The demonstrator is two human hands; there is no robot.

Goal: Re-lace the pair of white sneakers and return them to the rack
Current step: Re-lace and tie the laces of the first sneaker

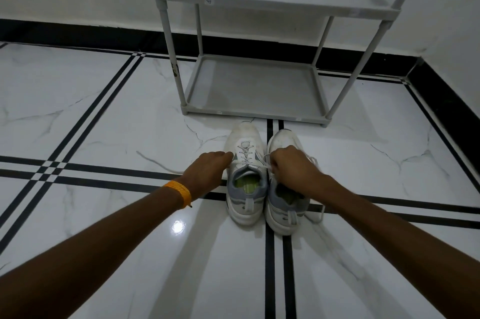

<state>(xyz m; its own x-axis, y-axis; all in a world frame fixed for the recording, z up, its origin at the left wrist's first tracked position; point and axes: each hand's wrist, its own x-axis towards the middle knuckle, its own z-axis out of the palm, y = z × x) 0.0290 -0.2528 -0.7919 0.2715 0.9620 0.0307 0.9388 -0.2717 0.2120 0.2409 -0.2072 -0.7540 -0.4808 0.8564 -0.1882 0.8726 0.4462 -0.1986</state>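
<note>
at centre frame the left hand rests loosely curled against the left white lace-up sneaker, already laced. just right, the right hand pinches the loose white lace over the right white sneaker, seemingly unfinished. both sit on the floor below the empty grey plastic rack, not yet returned.

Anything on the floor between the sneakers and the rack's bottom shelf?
Nothing visible. The sneakers stand side by side, toes toward the rack, with only bare floor between. The bottom shelf is empty. A loose lace trails beside the right sneaker's heel.
</note>
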